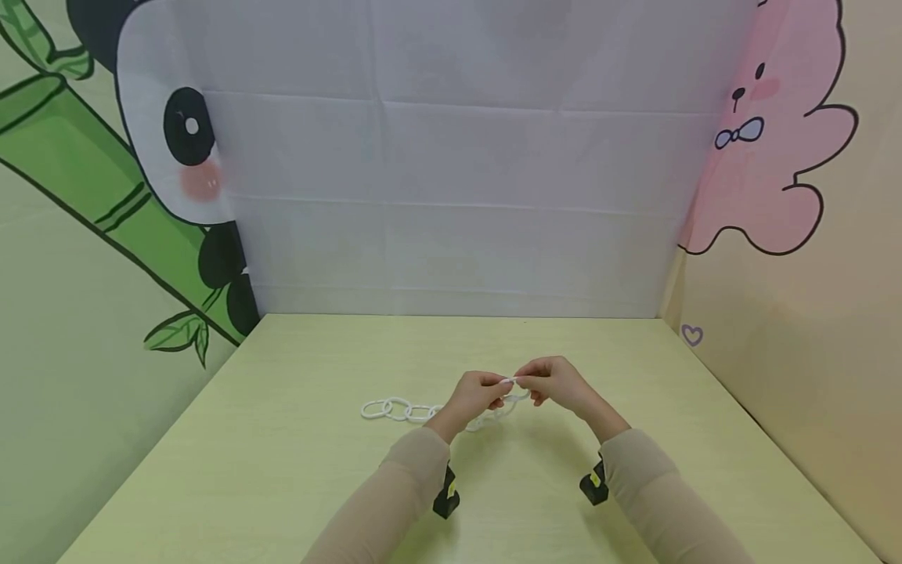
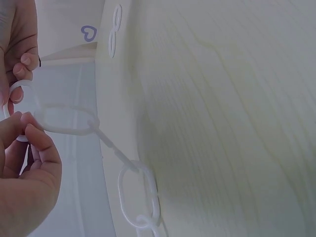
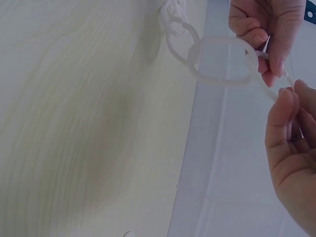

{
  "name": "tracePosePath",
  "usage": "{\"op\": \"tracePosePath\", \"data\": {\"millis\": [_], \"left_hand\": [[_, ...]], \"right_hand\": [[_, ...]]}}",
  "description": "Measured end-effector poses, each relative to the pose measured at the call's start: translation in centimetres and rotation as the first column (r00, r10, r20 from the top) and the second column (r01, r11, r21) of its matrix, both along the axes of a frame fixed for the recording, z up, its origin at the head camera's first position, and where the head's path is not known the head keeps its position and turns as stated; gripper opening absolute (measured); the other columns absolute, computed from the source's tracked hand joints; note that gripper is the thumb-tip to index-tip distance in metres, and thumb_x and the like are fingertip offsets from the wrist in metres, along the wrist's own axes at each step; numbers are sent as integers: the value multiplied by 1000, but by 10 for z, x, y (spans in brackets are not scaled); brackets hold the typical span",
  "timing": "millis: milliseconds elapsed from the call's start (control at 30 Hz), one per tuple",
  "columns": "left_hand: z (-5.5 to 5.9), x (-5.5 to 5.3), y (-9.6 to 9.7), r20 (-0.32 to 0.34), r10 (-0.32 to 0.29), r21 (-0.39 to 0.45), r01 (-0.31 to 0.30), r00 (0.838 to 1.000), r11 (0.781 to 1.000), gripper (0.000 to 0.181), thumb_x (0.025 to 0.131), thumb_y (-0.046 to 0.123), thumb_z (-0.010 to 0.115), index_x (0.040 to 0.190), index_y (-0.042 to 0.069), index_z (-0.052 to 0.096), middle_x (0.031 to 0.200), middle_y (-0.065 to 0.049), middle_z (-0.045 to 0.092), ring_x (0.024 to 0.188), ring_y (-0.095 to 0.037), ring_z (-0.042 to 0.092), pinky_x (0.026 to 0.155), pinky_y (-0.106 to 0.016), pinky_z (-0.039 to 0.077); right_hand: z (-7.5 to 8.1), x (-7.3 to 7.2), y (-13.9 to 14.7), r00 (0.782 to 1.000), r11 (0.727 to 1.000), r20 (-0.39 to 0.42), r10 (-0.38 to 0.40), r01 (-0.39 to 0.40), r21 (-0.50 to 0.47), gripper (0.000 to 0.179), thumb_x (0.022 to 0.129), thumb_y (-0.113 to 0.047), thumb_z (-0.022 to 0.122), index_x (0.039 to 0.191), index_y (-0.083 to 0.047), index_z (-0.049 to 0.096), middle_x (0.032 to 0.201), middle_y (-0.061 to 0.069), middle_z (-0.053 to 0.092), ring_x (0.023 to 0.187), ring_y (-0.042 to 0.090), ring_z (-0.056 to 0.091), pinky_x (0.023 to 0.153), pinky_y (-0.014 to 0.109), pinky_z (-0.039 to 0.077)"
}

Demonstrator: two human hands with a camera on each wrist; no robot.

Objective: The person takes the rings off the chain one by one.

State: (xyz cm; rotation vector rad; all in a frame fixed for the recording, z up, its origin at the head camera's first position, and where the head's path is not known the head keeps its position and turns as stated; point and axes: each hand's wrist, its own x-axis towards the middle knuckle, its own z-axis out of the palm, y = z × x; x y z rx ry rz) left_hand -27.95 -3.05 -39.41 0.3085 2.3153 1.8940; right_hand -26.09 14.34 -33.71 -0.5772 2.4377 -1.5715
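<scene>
A chain of white plastic links (image 1: 398, 408) lies partly on the table, passes behind the left wrist, and rises to both hands. My left hand (image 1: 475, 396) pinches the link (image 2: 22, 85) at its raised end between thumb and fingertips. Opposite it, my right hand (image 1: 557, 384) pinches the same link, the fingertips of both hands close together. From this link hangs an oval link (image 3: 222, 60), clear of the table, and further links (image 2: 138, 195) slope down from it. Fingertips cover parts of the held link.
Two more white links (image 2: 114, 30) lie on the pale wood table (image 1: 317, 486) in the left wrist view. A white cloth (image 1: 451, 258) hangs along the table's far edge. Printed walls (image 1: 789, 360) stand at both sides. Black wrist devices (image 1: 594, 484) sit under the sleeves.
</scene>
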Motion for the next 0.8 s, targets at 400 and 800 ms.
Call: {"op": "tracePosePath", "data": {"millis": [400,800], "left_hand": [[-3,-2,2,5,-8,20,8,1000,1000,26,92,14,58,103,-9,63,84,-10,61,62,-11,51,63,-25,50],[-7,-1,0,43,-23,39,21,999,999,32,95,19,54,110,-9,57,85,-7,63,63,-11,54,64,-24,50]], "right_hand": [[-22,-23,11,1000,999,-8,-29,29,-27,18,89,-9,61,98,6,65,78,23,59,59,17,52,60,33,52],[-28,-32,14,994,993,-19,-109,108,-50,19,89,-12,62,99,4,65,78,7,60,60,16,53,58,30,52]]}}
